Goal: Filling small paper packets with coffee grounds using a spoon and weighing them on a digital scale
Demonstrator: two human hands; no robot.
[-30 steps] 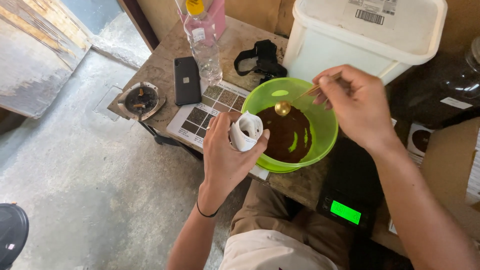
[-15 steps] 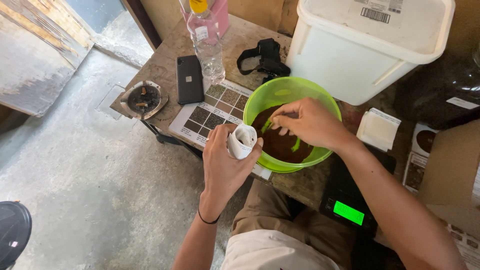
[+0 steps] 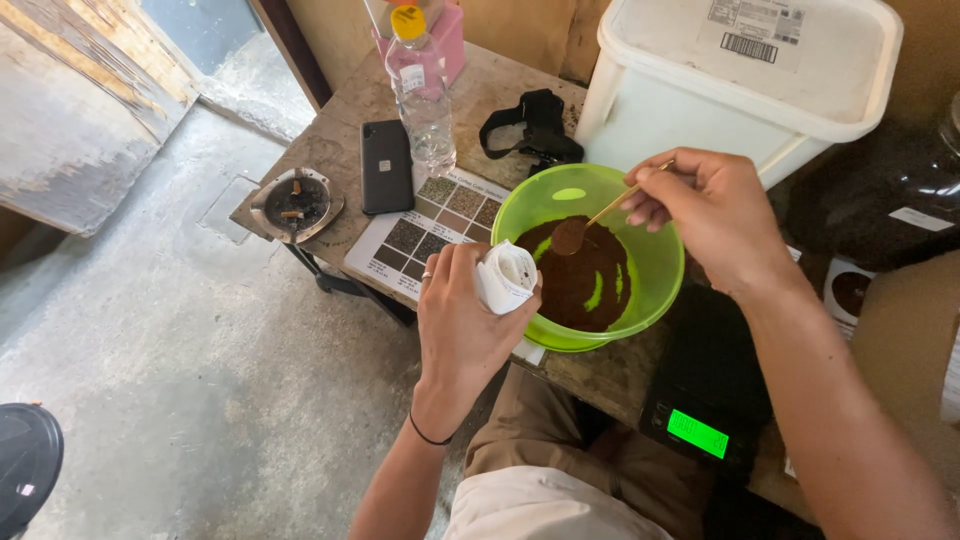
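Small white paper bag (image 3: pixel 505 277) gripped in left hand (image 3: pixel 462 320), mouth open, held at rim of green bowl (image 3: pixel 655 270). Spoon (image 3: pixel 590 222) pinched by right hand (image 3: pixel 712 215), loaded with brown powder, raised over brown grounds in bowl. Phone (image 3: pixel 386 166), ashtray (image 3: pixel 296 204), bottle (image 3: pixel 421 92) seen on bench (image 3: pixel 340 130). Scale (image 3: pixel 706 400) lit green.

Centre frame, the round green plastic bowl (image 3: pixel 652 262) sits on the worn wooden desk (image 3: pixel 345 140), brown powder (image 3: pixel 585 290) inside. Left of it lies the printed swatch card (image 3: pixel 425 225); further left, black slab phone (image 3: pixel 385 166), then round metal ashtray (image 3: pixel 296 203). Big white lidded plastic tub (image 3: pixel 735 75) stands behind, upper right.
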